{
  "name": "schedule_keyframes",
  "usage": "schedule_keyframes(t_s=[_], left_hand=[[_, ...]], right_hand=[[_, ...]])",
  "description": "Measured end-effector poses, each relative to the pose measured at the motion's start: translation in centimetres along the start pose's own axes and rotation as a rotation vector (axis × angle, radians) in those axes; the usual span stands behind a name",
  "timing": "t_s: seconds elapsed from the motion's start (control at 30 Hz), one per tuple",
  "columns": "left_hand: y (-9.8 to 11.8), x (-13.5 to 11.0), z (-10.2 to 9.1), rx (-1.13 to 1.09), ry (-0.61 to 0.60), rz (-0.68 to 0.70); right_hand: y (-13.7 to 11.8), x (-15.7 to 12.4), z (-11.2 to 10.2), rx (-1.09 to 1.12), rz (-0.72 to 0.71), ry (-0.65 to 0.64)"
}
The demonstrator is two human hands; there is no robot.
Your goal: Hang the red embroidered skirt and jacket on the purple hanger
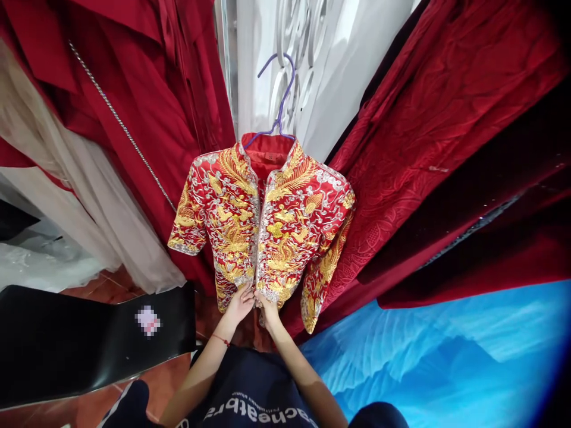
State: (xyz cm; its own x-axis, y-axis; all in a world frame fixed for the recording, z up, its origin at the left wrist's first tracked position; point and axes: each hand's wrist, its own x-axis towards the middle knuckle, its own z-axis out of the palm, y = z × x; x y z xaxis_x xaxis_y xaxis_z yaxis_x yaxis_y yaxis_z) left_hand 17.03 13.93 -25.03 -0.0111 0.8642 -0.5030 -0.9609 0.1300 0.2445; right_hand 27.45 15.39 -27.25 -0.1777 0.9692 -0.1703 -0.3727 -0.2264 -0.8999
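A red jacket (285, 214) with gold and silver embroidery hangs in front of me on a purple hanger (281, 107), its hook on a white scrolled metal frame. The two front edges meet down the middle below a stand-up collar. At the lower end of that front opening, my left hand (241, 303) pinches one edge of the jacket. Close beside it, my right hand (266, 308) has its fingers closed on the opposite edge. Any fastener between the fingertips is too small to make out.
Dark red garments hang on the left (147, 89) and on the right (401, 148). Pale sheer fabric (120, 208) drapes at far left. A black bench (89, 339) stands low on the left over a tiled floor. Bright blue feather-patterned fabric (423, 351) spreads at lower right.
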Motion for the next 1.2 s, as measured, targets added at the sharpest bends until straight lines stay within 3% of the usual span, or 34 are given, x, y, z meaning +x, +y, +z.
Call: schedule_keyframes(t_s=[0.37, 1.2], left_hand=[[0.2, -2.1, 0.0, -0.072, -0.031, -0.032], [-0.2, -2.6, 0.4, -0.079, -0.029, -0.057]], right_hand=[[-1.3, -0.1, 1.6, 0.145, 0.084, 0.039], [-1.1, -1.0, 2.1, 0.194, 0.109, 0.024]])
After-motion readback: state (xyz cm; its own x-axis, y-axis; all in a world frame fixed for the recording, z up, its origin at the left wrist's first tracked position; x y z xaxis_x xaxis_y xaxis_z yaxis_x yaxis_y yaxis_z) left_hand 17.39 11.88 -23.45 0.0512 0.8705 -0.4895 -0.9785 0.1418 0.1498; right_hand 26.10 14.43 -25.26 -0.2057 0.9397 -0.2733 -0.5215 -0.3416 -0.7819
